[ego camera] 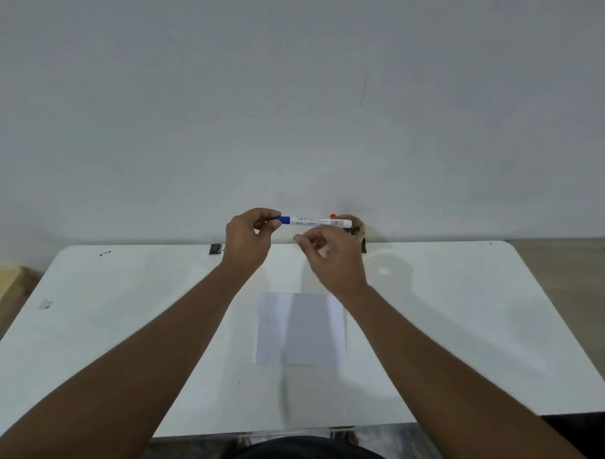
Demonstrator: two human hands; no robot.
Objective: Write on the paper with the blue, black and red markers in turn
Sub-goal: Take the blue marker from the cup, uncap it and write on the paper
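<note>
My left hand [249, 237] grips the blue cap end of the blue marker [315, 222], which lies level in the air above the table's far edge. Its white barrel points right. My right hand [331, 257] hovers just below the barrel with its fingers curled and apart, not touching it as far as I can see. A white sheet of paper [301, 329] lies flat on the table below my hands. Behind the marker, a brown holder [356, 226] stands at the far edge, with a red marker tip [333, 216] showing above it. The black marker is not visible.
The white table [462, 320] runs up to a plain wall. A small black object [215, 249] sits at the far edge to the left. A wooden piece [0, 294] stands off the table's left side.
</note>
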